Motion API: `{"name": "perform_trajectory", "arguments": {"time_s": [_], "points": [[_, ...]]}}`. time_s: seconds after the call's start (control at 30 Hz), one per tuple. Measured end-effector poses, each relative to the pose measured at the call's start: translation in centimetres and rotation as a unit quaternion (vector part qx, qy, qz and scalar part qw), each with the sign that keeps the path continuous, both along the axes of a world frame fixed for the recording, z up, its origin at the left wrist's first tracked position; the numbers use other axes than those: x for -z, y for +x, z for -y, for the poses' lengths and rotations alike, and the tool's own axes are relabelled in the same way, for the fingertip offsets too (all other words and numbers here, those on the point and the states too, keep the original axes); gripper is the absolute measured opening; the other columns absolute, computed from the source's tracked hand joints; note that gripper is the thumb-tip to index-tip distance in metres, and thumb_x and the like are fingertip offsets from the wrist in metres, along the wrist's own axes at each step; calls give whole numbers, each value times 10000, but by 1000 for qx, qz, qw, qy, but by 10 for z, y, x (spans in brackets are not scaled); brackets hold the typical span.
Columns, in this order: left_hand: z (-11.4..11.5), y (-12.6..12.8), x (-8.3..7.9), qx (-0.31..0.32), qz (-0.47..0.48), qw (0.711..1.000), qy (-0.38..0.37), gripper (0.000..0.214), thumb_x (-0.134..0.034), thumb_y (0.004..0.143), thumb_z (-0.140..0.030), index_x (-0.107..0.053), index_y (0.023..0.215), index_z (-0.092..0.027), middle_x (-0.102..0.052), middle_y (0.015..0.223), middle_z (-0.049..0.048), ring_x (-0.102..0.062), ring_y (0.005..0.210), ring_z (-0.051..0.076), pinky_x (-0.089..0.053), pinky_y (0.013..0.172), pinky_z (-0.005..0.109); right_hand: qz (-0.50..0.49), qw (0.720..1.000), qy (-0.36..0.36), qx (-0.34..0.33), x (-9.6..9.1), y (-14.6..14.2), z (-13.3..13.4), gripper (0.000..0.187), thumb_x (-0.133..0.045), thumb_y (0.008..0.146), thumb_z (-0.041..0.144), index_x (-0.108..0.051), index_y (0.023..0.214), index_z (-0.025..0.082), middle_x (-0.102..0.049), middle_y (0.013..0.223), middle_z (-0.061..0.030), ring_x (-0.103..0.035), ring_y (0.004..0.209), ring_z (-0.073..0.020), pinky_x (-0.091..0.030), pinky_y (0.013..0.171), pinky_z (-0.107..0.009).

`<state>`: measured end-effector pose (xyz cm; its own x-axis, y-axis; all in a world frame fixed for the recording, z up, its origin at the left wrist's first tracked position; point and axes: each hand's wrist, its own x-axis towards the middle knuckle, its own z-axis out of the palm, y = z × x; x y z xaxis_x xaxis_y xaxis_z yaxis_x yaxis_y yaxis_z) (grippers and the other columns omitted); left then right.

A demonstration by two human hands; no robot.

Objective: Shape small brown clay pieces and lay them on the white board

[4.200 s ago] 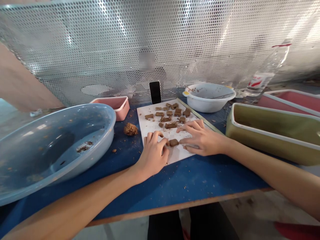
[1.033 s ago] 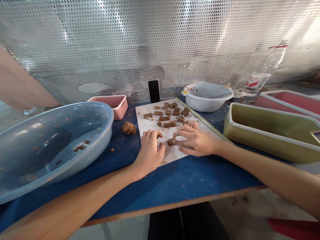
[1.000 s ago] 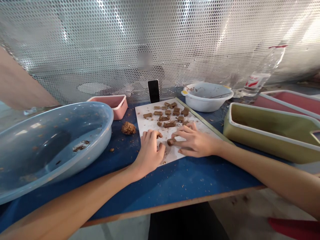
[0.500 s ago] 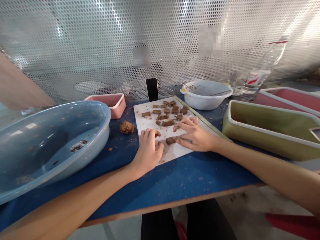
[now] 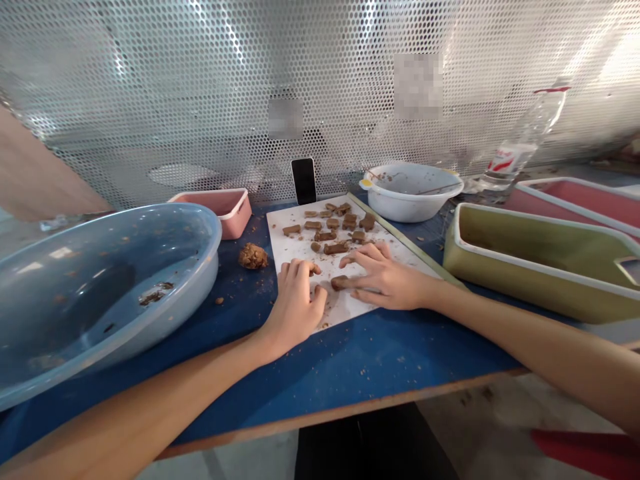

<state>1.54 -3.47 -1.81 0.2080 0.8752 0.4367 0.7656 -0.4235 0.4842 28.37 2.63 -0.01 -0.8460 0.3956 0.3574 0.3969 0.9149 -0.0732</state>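
Note:
My right hand (image 5: 387, 280) lies over a white sheet (image 5: 300, 243) with its fingers spread. One stretched finger presses on a short brown clay piece (image 5: 339, 283), covering much of it. To the left, my left hand (image 5: 299, 297) rests at the sheet's edge, fingers bent and thumb apart. Brown matter shows at its fingertips; I cannot tell whether it is a loose bit or a smear. Several shaped clay pieces (image 5: 336, 248) lie farther back on the sheet, among crumbs. A rough clay lump (image 5: 253, 256) sits on the blue table (image 5: 345, 360), left of the sheet.
A large blue basin (image 5: 207, 267) stands at left, with a small pink box (image 5: 237, 217) behind it. A phone (image 5: 304, 180) leans at the back. At right are a white basin (image 5: 410, 207), a water bottle (image 5: 513, 157), a green box (image 5: 525, 267) and a pink box (image 5: 575, 200).
My right hand has slid slightly left and nearer to me; its finger now covers more of the clay piece. My left hand has hardly moved.

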Motion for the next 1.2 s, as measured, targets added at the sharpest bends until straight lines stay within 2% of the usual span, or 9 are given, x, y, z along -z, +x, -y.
{"name": "perform_trajectory", "arguments": {"time_s": [0.1,0.23,0.37,0.43,0.57,0.77,0.9,1.03,1.2], "points": [[0,0,1,-1,0,1000,-1,208,-541,958,-103,-482,1101,-243,-585,1154,78,-533,1151,298,-477,1059,499,-23,1000,8,-7,0,0,2,379,-551,1151,377,-891,1016,281,-668,1417,-113,-498,1306,-339,-366,1048,-545],[0,0,0,1,2,1000,-9,194,-540,968,-112,-485,1105,-239,-578,1151,80,-534,1151,299,-475,1067,509,15,999,29,-3,3,-1,2,363,-574,1130,419,-797,1399,320,-631,1487,-143,-491,1343,-372,-383,1076,-580],[0,0,-1,3,0,1000,-16,197,-544,964,-102,-501,1110,-227,-584,1163,94,-530,1158,305,-477,1077,529,-46,996,56,53,1,2,-1,419,-544,1138,344,-864,894,228,-701,1358,-138,-548,1276,-356,-373,1048,-563],[0,0,-1,7,-4,1000,-18,206,-564,966,-107,-534,1132,-225,-591,1182,99,-531,1174,315,-479,1086,547,-90,991,57,81,-2,5,-2,456,-528,1138,312,-834,813,219,-727,1276,-122,-572,1229,-333,-359,1033,-551],[2,1,-2,27,-48,998,-7,275,-590,996,-130,-666,1239,-233,-585,1210,108,-531,1197,334,-496,1074,565,-121,985,40,116,-3,7,-1,349,-550,1129,339,-877,1028,271,-715,1243,-112,-569,1187,-322,-353,1004,-522],[12,4,-9,55,-146,985,67,362,-598,1001,-133,-808,1265,-267,-589,1330,155,-518,1273,380,-513,1038,586,-54,994,62,70,2,5,-4,316,-565,1125,338,-869,1200,302,-693,1306,-132,-557,1209,-339,-388,1000,-526],[17,6,-11,80,-183,976,86,264,-651,975,-160,-856,1125,-234,-606,1405,171,-504,1324,411,-511,1062,629,19,996,73,38,4,7,-5,338,-555,1128,350,-820,1335,324,-680,1361,-140,-530,1240,-355,-427,997,-544],[16,7,-13,84,-164,980,68,230,-648,970,-140,-856,1008,-229,-628,1382,156,-517,1313,406,-519,1083,643,12,997,68,30,3,7,-5,325,-559,1131,339,-829,1311,324,-680,1365,-133,-530,1234,-351,-433,994,-555],[14,7,-15,53,-102,992,56,434,-540,1001,-63,-784,1351,-140,-632,1351,185,-533,1282,371,-522,1120,594,-11,997,41,61,1,2,0,352,-531,1158,374,-844,1248,238,-668,1342,-184,-527,1245,-361,-439,1007,-584]]}}
